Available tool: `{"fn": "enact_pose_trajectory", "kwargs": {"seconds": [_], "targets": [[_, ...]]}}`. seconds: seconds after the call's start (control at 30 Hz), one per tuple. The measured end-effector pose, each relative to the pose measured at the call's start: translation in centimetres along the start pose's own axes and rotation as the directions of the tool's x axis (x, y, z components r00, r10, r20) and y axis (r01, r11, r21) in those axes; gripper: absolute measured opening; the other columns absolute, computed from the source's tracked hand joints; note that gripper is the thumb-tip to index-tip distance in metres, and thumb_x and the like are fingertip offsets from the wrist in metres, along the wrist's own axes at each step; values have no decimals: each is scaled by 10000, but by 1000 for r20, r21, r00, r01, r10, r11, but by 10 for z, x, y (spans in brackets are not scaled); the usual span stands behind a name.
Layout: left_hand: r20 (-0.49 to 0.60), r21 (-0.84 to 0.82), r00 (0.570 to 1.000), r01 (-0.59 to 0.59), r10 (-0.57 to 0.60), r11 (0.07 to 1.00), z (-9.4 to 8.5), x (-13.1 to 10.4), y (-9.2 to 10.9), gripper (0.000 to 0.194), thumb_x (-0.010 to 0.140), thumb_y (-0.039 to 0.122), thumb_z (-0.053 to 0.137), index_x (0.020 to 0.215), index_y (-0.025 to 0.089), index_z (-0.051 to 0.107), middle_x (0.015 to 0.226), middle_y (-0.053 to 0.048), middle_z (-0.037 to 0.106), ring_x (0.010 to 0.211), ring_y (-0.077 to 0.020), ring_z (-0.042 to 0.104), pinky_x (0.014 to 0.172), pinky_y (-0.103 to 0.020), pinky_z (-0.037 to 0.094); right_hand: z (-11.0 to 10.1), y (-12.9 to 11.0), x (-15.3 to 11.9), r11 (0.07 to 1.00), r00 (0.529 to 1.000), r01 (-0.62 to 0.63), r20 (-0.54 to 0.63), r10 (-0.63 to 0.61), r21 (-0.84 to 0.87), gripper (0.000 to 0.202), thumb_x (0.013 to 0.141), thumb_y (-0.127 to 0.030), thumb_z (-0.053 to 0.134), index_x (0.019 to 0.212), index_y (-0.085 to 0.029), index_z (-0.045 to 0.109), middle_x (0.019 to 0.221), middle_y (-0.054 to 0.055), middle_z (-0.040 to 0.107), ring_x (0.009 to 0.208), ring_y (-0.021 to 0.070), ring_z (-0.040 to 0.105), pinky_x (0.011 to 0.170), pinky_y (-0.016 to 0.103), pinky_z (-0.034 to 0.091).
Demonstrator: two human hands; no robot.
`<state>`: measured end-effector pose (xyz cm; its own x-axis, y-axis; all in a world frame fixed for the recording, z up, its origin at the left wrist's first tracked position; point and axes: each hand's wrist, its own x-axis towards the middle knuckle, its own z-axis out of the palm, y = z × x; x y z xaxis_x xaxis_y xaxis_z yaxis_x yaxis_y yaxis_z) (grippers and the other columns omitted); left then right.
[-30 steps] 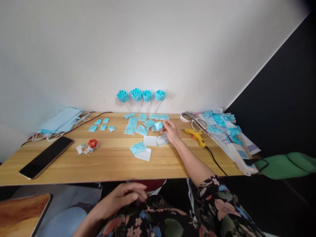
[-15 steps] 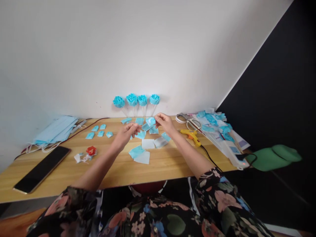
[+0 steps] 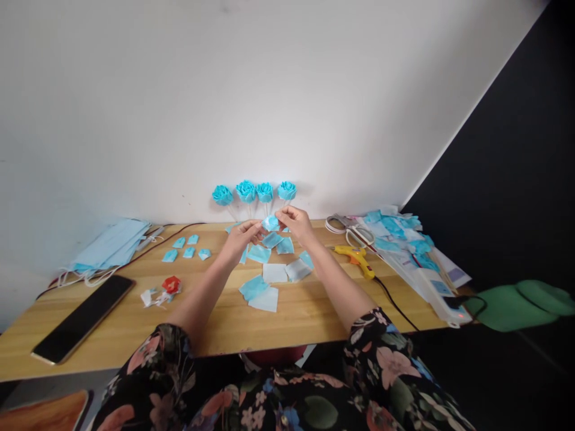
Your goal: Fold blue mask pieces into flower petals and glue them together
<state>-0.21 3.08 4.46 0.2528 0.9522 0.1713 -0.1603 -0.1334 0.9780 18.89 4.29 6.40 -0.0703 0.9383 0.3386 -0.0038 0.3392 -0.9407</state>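
Observation:
Between my fingertips is a small blue-and-white fabric piece (image 3: pixel 271 223), raised over the back of the table. My right hand (image 3: pixel 294 224) pinches its right side. My left hand (image 3: pixel 245 234) closes on its left edge. Below them lie several loose cut fabric pieces (image 3: pixel 275 273), blue or white. Just behind, several blue fabric roses (image 3: pixel 246 191) on thin stems lean against the wall. Left of my left hand sit several small folded blue petals (image 3: pixel 189 252).
At left are a stack of blue masks (image 3: pixel 108 242), a black phone (image 3: pixel 83 320) and a red wrapper (image 3: pixel 171 284). At right are a yellow glue gun (image 3: pixel 357 258), tape roll (image 3: pixel 335 224), scissors (image 3: pixel 359 236), blue scraps (image 3: pixel 395 230), a power strip (image 3: pixel 442 299) and a green bottle (image 3: pixel 516 305).
My left hand has moved right to meet the fabric piece that my right hand holds, and both hands now grip it. The view has shifted slightly.

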Motion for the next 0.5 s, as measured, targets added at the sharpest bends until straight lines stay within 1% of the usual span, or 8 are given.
{"fn": "enact_pose_trajectory", "kwargs": {"seconds": [0.17, 0.33, 0.4, 0.5], "targets": [[-46, 15, 999, 4, -3, 1000, 3, 7, 3, 425, 660, 562, 795, 703, 151, 696, 695, -44, 688, 606, -124, 557, 585, -259, 425, 2, 0, 4, 1000, 1000, 8, -28, -8, 3, 416, 703, -587, 772, 715, -188, 654, 595, -23, 595, 556, 119, 554, 551, 261, 497], [-49, 22, 999, 10, -9, 1000, 1, 13, -2, 359, 675, 506, 774, 674, 161, 674, 654, -29, 669, 581, -116, 545, 576, -257, 416, 0, 2, 8, 998, 998, 3, -65, 1, 56, 499, 735, -684, 711, 759, -186, 683, 630, -10, 621, 537, 110, 561, 554, 261, 507], [-40, 28, 999, 20, -19, 999, 0, 13, -5, 339, 680, 488, 764, 664, 162, 675, 644, -28, 664, 577, -116, 540, 576, -257, 415, -1, 5, 8, 996, 997, -21, -69, 27, 89, 545, 711, -724, 711, 756, -182, 688, 637, -2, 628, 541, 111, 568, 554, 262, 513], [-44, 46, 998, 40, -38, 998, -1, 11, -11, 303, 673, 454, 758, 649, 162, 678, 614, -17, 642, 555, -109, 516, 559, -254, 395, -1, 11, 5, 993, 996, -87, -22, 89, 84, 609, 699, -779, 682, 755, -172, 710, 625, 9, 623, 555, 123, 584, 562, 269, 521]]}}
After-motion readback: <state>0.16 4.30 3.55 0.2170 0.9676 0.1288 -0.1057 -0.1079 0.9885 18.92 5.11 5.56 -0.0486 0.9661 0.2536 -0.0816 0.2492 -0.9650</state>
